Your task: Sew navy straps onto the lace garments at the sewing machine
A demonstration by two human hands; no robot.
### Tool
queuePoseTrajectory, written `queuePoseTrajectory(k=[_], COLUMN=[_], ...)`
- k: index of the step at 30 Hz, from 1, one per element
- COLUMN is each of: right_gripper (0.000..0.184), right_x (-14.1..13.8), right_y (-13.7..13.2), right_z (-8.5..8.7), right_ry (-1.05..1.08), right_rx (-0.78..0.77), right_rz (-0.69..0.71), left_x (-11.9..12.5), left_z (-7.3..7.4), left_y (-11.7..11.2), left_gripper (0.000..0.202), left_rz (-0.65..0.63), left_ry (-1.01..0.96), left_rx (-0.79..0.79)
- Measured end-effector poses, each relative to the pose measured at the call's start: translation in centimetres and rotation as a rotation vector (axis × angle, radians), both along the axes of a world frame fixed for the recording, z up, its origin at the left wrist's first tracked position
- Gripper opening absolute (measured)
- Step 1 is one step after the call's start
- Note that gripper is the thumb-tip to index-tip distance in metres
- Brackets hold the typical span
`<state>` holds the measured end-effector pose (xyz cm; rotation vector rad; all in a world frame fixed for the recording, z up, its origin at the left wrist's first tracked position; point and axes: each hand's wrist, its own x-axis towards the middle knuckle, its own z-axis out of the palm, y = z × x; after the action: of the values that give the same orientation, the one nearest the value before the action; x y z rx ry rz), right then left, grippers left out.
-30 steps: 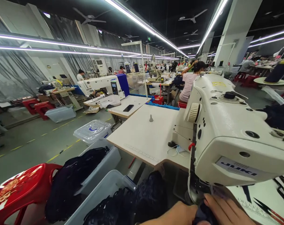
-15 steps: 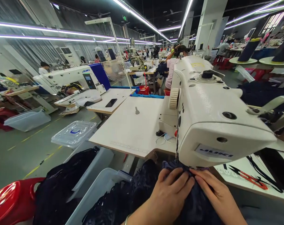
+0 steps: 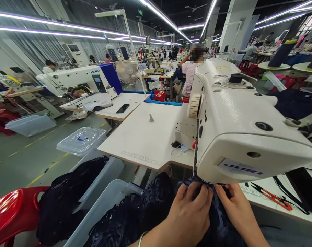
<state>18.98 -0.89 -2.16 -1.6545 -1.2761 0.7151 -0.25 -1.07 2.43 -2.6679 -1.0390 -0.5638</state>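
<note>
Dark navy fabric (image 3: 219,219) with a shiny textured surface hangs beneath the head of a white JUKI sewing machine (image 3: 238,116). My left hand (image 3: 190,209) grips the fabric just left of the needle area, its fingers curled into the cloth. Close to its right, my right hand (image 3: 234,202) pinches the same cloth with thumb and fingers under the machine's end. The needle and presser foot are hidden behind the machine head and my fingers. More of the cloth spills leftward into a clear plastic bin (image 3: 114,188).
Orange-handled snips (image 3: 276,199) lie on the table at right, near a black flat object (image 3: 306,188). A red stool (image 3: 14,212) stands at lower left. On the neighbouring table is a phone (image 3: 123,108). A person (image 3: 189,77) sits beyond the machine.
My right hand has shifted slightly, its fingers more bunched on the cloth. The left hand keeps its grip, its fingers a little more curled. The camera view has moved slightly.
</note>
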Motion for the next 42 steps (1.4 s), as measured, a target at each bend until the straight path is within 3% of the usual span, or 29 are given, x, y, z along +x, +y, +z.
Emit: queuePoseTrajectory(k=[8, 19, 29, 35, 42], right_gripper=[0.034, 0.027, 0.038, 0.037, 0.040], right_x=[0.0, -0.3, 0.4, 2.1, 7.1], right_y=[0.0, 0.2, 0.2, 0.2, -0.5], right_z=[-0.2, 0.5, -0.1, -0.4, -1.4], right_ry=[-0.012, -0.009, -0.017, -0.064, -0.191], right_rx=[-0.061, 0.022, -0.118, -0.037, -0.060], right_rz=[-0.022, -0.042, -0.001, 0.042, 0.084], left_x=[0.1, 0.2, 0.5, 0.4, 0.3], left_z=[0.4, -0.2, 0.0, 0.1, 0.1], left_y=[0.2, 0.0, 0.0, 0.1, 0.0], left_gripper=[0.041, 0.041, 0.040, 0.041, 0.044], left_rz=[-0.011, 0.002, 0.034, 0.034, -0.008], left_ry=[-0.001, 0.000, 0.000, -0.030, -0.016], left_rx=[0.015, 0.048, 0.057, 0.039, -0.028])
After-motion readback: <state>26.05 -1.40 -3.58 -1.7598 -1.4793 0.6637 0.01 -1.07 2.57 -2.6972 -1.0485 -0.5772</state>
